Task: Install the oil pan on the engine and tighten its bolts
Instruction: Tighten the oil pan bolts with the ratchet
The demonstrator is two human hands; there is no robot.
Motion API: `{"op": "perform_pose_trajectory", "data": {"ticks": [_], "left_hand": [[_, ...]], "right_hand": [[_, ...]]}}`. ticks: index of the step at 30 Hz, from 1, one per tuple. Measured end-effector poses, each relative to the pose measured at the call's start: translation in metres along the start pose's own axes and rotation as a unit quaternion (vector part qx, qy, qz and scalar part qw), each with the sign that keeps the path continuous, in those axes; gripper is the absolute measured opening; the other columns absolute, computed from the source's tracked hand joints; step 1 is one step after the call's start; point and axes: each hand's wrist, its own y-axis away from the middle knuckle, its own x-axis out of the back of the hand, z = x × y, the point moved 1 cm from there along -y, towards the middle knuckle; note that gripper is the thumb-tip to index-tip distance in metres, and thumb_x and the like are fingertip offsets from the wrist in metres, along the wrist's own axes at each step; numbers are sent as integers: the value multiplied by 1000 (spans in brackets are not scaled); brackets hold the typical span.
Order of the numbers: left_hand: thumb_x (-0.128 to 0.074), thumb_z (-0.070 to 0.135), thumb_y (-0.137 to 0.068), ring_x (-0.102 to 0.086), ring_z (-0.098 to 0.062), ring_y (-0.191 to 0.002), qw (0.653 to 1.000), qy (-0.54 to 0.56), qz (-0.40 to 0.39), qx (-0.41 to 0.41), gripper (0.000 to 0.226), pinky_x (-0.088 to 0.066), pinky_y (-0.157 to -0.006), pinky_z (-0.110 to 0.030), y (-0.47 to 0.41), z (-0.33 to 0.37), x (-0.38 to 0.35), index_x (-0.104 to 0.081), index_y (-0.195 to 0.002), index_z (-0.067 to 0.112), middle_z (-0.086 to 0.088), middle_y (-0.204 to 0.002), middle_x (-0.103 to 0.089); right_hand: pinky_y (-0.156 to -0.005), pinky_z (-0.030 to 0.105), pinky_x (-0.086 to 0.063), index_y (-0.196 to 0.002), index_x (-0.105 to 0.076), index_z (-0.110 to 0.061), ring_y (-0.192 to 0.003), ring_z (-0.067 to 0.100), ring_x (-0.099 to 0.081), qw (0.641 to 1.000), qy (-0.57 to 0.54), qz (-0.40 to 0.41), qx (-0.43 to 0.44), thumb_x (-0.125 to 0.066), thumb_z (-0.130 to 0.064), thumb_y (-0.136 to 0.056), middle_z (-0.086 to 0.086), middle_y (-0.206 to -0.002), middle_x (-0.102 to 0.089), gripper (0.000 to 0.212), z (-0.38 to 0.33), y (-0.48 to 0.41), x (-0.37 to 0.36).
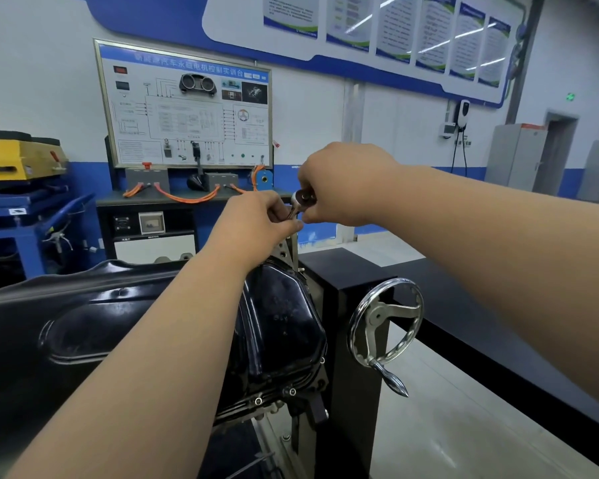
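Above one black oil pan [277, 316], two hands, left hand [256, 219] fingers and right hand [339, 184] fingers pinching one ratchet [302, 198]

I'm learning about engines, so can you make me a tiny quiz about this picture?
1. True or false: both hands meet at the ratchet.
2. The shiny handwheel sits on which side of the black oil pan: A left, B right?
3. Fill in: the cables under the training board are ____.

Key: 1 true. 2 B. 3 orange.
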Motion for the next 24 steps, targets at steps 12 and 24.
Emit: {"op": "perform_pose_trajectory", "data": {"ticks": [12,24], "left_hand": [[-81,32,-72,-62,-10,-68,999,49,-7,19,21,-50,-64,-27,-2,-3,2,-63,-69,23,5,-73,-67],[-79,35,-74,-55,-3,-58,997,63,5,33,19,-43,-56,-21,0,-4,3,-63,-67,28,7,-68,-64]], "right_hand": [[-55,27,-35,-99,-64,-22,-82,23,-57,999,-31,5,36,-59,-44,-86,0,-87,-61,26,1,3,2],[-46,22,-21,-57,-36,-21,-50,14,-35,991,-76,69,-88,-61,-46,-82,-2,-59,-39,43,-10,6,-2]]}}
